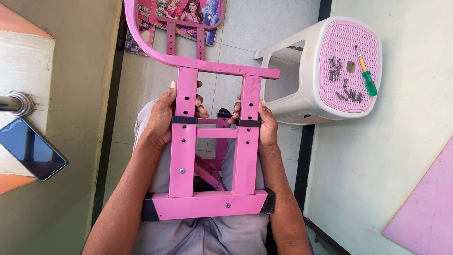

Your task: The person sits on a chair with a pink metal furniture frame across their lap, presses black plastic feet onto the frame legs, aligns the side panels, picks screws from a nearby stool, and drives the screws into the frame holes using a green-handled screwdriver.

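Two bare hands clamp a pink metal frame (214,141) that lies over the person's lap at the picture's centre. The left hand (165,115) wraps the left upright just above a black band, thumb on the front face and fingertips curling round to show at the inner edge. The right hand (264,123) closes on the right upright at the same height, its fingers bent round the inner edge beside the other black band. Both forearms run down to 6 o'clock, elbows cut off by the lower edge.

Behind the uprights, darker pink bars cross under the frame; how they join is hidden. The frame's curved top bar sweeps off toward 12 o'clock and out of view. Grey trousers (207,236) show beneath the frame, mostly covered by it.

At 12 o'clock, a pink panel (188,14) with a cartoon picture of figures and small dogs lies on the floor, cut by the upper edge and partly covered by the frame. At 2 o'clock a white plastic stool (325,66) with a pink perforated seat lies on its side; on the seat are a green-handled screwdriver (365,71) and a scatter of metal bolts (342,80), too small to count. At 9 o'clock a dark phone (30,148) rests, screen blank, below a chrome tube (14,104). A pink sheet (424,203) is cut off at 4 o'clock.
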